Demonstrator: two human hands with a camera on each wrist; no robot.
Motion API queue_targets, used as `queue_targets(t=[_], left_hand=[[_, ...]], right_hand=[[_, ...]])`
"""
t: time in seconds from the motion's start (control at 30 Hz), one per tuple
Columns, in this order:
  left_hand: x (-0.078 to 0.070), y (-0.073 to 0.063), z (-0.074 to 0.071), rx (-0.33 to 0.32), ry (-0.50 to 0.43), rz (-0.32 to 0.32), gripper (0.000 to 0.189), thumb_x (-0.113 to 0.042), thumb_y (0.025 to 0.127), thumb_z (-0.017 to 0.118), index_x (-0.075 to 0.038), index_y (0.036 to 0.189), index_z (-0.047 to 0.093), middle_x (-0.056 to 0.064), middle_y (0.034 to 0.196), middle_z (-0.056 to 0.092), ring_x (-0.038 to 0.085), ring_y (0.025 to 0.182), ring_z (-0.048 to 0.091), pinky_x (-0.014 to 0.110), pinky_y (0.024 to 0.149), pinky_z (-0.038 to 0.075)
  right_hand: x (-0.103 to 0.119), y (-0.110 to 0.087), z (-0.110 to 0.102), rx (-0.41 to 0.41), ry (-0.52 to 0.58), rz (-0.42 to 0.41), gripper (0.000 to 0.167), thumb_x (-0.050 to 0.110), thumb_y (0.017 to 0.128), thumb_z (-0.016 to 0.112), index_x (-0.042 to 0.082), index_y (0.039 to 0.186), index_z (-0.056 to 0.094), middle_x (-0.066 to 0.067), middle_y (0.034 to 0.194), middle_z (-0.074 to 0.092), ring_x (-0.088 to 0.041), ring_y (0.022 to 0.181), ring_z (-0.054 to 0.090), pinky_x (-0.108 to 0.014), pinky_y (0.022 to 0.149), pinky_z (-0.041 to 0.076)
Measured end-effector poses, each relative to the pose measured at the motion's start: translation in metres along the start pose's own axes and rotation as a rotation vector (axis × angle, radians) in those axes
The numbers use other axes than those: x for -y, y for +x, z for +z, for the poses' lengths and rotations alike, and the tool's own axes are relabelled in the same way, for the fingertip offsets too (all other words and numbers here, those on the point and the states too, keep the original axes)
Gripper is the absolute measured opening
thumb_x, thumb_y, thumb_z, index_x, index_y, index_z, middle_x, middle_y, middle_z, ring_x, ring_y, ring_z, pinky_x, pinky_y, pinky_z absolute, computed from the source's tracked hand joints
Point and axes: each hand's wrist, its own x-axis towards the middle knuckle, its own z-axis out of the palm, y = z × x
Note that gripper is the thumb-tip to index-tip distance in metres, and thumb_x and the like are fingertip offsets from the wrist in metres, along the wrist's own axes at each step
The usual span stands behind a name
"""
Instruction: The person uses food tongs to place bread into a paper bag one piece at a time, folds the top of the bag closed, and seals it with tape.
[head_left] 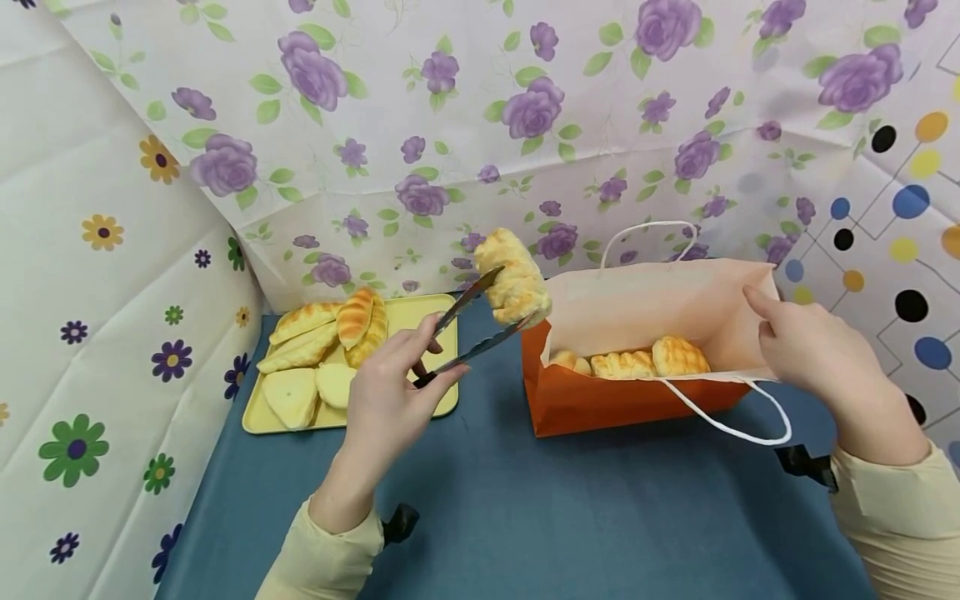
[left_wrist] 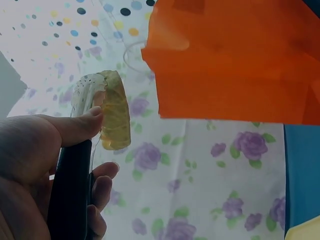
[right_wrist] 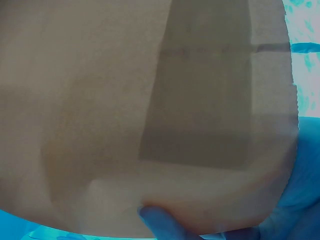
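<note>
Blue table | orange paper bag, mouth open, bread rolls inside | yellow tray left of it, bearing loaves | right hand pinches bag's right edge | left hand grips tongs | tongs pinch golden pastry, raised between tray and bag

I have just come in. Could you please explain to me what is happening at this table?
A person's left hand holds tongs that grip a piece of bread in the air, between the yellow tray and the open orange paper bag. The right hand holds the bag's edge on its right side. At this moment, some bread pieces lie inside the bag, and several others lie on the tray.
</note>
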Motion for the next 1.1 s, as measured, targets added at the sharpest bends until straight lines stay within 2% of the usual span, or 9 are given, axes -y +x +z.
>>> queue_targets(t=[0.1,0.43,0.63,0.77,0.9,1.1], left_hand=[[-0.007,0.003,0.001,0.021,-0.005,0.025,0.069,-0.023,0.084,0.096,-0.013,0.146,0.068,0.004,0.098,0.072,0.014,0.068,0.059,0.030,0.055,0.047],[-0.030,0.020,0.004,0.082,-0.043,0.141,0.072,-0.024,0.083,0.096,-0.015,0.148,0.067,0.001,0.099,0.072,0.012,0.070,0.059,0.027,0.056,0.047],[-0.041,0.031,0.010,0.176,0.006,0.179,0.067,-0.032,0.088,0.092,-0.016,0.148,0.067,-0.001,0.107,0.073,0.008,0.069,0.053,0.025,0.055,0.044],[-0.044,0.035,0.018,0.210,0.038,0.199,0.069,-0.036,0.089,0.090,-0.015,0.150,0.065,0.000,0.109,0.074,0.007,0.065,0.049,0.025,0.054,0.041],[-0.045,0.039,0.025,0.252,0.083,0.210,0.069,-0.038,0.090,0.089,-0.015,0.151,0.065,-0.002,0.101,0.071,0.008,0.067,0.051,0.025,0.055,0.041],[-0.045,0.050,0.035,0.354,0.150,0.242,0.065,-0.045,0.092,0.085,-0.018,0.149,0.067,-0.003,0.094,0.065,0.010,0.068,0.054,0.025,0.052,0.040]], right_hand=[[0.000,0.000,0.000,0.001,0.002,0.000,0.063,0.017,0.110,0.031,0.004,0.170,0.015,-0.014,0.074,0.055,-0.030,0.063,0.054,-0.044,0.056,0.045],[0.002,-0.002,0.003,-0.011,0.014,-0.001,0.065,0.015,0.108,0.031,0.004,0.170,0.015,-0.012,0.069,0.049,-0.028,0.054,0.044,-0.041,0.052,0.037],[0.001,-0.001,0.002,-0.002,0.011,0.003,0.064,0.016,0.109,0.032,0.005,0.170,0.014,-0.013,0.071,0.052,-0.030,0.058,0.049,-0.042,0.053,0.040],[0.001,-0.001,0.004,-0.008,0.016,0.003,0.065,0.016,0.109,0.032,0.005,0.170,0.014,-0.012,0.070,0.051,-0.030,0.057,0.048,-0.042,0.052,0.039],[0.001,0.000,0.004,-0.015,0.020,-0.001,0.064,0.015,0.109,0.032,0.005,0.170,0.015,-0.012,0.068,0.049,-0.029,0.055,0.046,-0.041,0.052,0.037],[0.001,0.000,0.004,-0.025,0.014,-0.009,0.064,0.015,0.108,0.031,0.005,0.170,0.016,-0.012,0.068,0.049,-0.028,0.053,0.044,-0.041,0.052,0.035]])
